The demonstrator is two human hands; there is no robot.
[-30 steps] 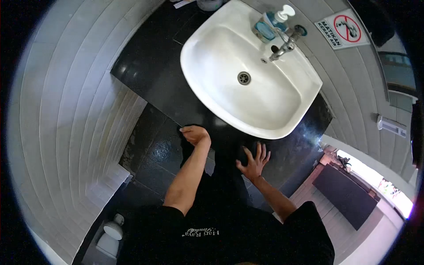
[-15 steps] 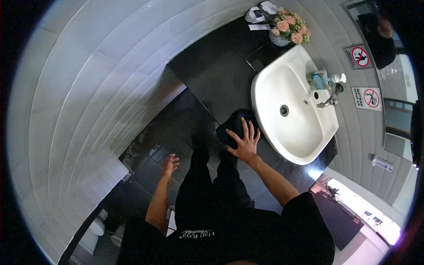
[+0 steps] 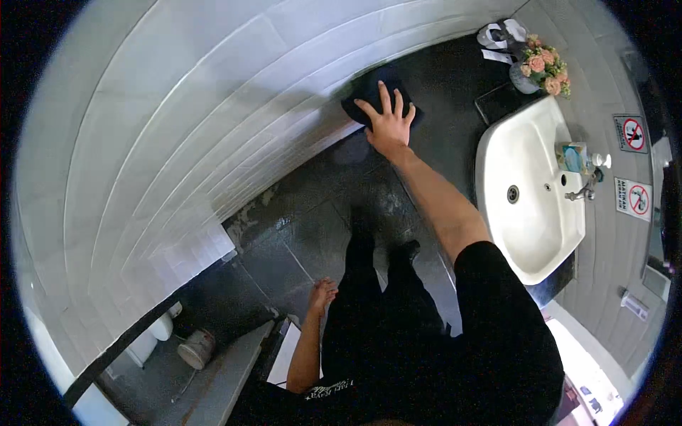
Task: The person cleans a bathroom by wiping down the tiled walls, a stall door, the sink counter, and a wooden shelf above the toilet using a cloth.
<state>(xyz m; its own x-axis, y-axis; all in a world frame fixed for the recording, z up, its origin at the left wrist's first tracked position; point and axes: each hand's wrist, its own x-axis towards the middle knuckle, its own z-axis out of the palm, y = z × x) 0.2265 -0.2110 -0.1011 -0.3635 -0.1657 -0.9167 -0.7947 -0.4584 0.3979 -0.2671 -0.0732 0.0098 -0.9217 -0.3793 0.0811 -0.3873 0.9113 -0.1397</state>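
Observation:
A dark cloth (image 3: 362, 94) lies on the black countertop (image 3: 447, 85), close against the tiled wall at the far end. My right hand (image 3: 391, 128) presses flat on the cloth, fingers spread, with the arm stretched forward. My left hand (image 3: 323, 295) hangs low beside my leg, its fingers loosely bent and apart, with nothing seen in it. To the right of my right arm, the white washbasin (image 3: 490, 213) is set into the counter, with a metal tap (image 3: 586, 190) at its back.
A vase of peach flowers (image 3: 543, 67) stands in the back corner beside a dark tray (image 3: 497, 103). A soap bottle (image 3: 600, 161) and a blue-green pack (image 3: 570, 156) sit on the basin ledge. A bucket (image 3: 197, 349) is on the floor at lower left.
My right hand has slid the cloth away from beside the basin, forward and left to the counter's end by the wall. My left hand stays low, its fingers bent more. The view has shifted left.

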